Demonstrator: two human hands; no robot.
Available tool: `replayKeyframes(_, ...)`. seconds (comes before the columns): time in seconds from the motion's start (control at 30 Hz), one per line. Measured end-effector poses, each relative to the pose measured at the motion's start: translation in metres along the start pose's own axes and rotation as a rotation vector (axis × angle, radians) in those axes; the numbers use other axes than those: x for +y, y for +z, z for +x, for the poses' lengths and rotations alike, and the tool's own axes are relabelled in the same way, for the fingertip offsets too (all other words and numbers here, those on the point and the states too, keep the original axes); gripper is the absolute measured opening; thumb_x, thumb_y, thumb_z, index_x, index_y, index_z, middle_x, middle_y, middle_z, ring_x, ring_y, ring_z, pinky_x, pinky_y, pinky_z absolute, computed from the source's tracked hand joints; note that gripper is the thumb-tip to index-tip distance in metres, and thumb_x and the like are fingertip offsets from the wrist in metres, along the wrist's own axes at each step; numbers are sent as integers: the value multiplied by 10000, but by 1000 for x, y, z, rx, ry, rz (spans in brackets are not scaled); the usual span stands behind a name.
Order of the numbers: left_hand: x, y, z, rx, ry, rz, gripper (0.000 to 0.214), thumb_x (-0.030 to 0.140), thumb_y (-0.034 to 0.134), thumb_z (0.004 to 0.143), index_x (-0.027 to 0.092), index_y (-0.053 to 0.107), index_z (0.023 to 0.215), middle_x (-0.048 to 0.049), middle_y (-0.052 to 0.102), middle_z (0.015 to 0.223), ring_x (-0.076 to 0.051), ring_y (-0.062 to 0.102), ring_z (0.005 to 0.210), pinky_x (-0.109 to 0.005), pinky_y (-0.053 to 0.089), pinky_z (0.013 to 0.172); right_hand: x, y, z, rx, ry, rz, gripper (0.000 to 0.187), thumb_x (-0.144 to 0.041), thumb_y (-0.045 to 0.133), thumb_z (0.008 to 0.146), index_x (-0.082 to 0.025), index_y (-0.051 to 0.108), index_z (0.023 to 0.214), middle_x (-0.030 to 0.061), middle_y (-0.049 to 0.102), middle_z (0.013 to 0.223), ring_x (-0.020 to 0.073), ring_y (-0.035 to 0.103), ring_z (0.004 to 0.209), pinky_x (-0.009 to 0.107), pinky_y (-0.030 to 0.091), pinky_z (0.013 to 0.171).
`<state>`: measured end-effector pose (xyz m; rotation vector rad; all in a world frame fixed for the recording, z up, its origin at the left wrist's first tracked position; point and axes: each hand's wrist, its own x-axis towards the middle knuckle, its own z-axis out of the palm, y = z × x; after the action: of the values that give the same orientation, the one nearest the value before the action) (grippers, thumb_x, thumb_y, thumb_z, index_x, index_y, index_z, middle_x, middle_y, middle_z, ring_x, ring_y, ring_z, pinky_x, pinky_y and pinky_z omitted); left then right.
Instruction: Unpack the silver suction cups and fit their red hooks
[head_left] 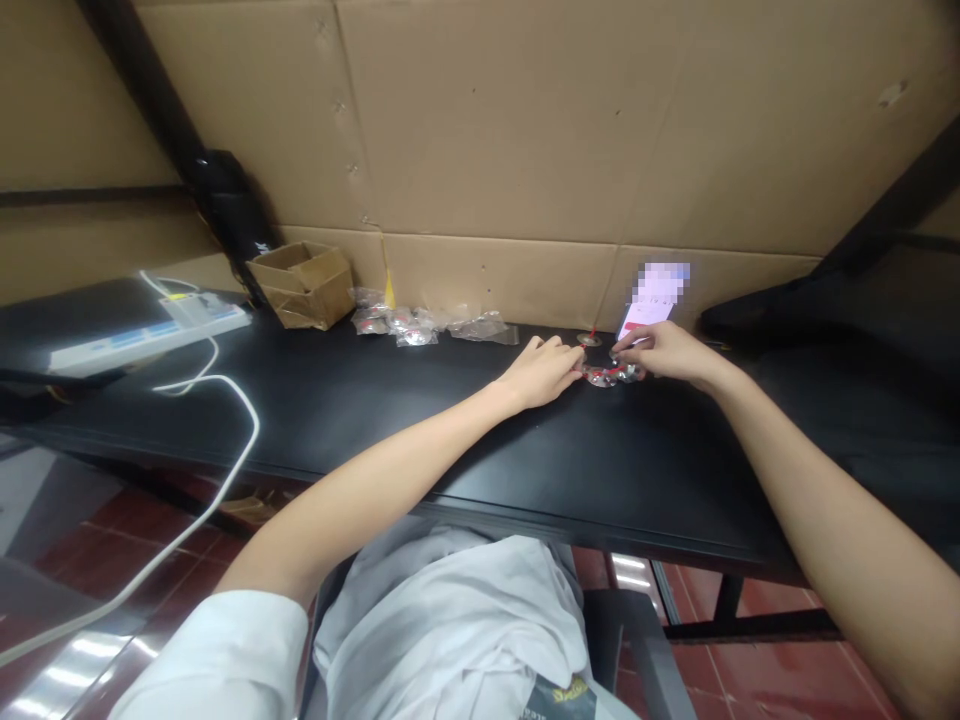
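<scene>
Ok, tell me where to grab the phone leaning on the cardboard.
Take the phone by its long side edges, coming from the front with the right hand, which is closest. It leans back against the cardboard, so its back is hard to reach, while the edges stay open.

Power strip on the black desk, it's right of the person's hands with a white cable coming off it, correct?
Wrong side: the head view shows the power strip lying left of the left hand and right hand. The black desk and white cable stand as you said.
</scene>
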<state>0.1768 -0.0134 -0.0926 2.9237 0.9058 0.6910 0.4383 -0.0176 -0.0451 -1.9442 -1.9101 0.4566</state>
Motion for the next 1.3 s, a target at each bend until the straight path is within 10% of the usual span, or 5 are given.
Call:
replayKeyframes(0.3,-13,-21,-7,127,-288,-47,331,203,551,1020,213,586,1349,-114,719,1336,-302,629,1269,-463,489,1071,5,-2,0,142,-132,-261,154,-222,783,818,-231,846,958,62,835,971,278,770,933,371,595,880)
replayKeyframes(0.5,-45,-28,-20,-80,-237,-65,218,292,658,1009,207,731,1195,-103,753,1229,-282,686,1177,-405,534,1024,-16,9,-15,-122,-381,-116,431,-581,773,856,-221,863,1077,70,835,950,241,749,824,336,588,755)
replayKeyframes(0.67,-46,-24,-19,-25,-264,-81,246,426,763,959,217,758,1088,-93,753,1170,-269,704,1103,-386,552,964,-12,15,-11,-97,-429,-146,328,-539,748,865,-243,862,947,64,838,947,249,741,835,346,579,767)
replayKeyframes(1.0,-40,-44,-18,121,-275,-48,156,266,567,1049,204,710,1047,-106,742,1156,-265,672,1133,-390,524,1007,-11,17,-7,222,-331,-159,245,-422,594,982,-226,741,1002,98,792,917,275,737,831,395,567,826)
replayKeyframes(1.3,-51,-34,-20,-233,-231,-142,34,242,660,976,213,677,983,-76,767,1017,-227,726,917,-320,526,792,0,37,6,49,-402,-233,171,-352,584,964,-217,682,924,108,765,937,267,704,833,374,546,785)
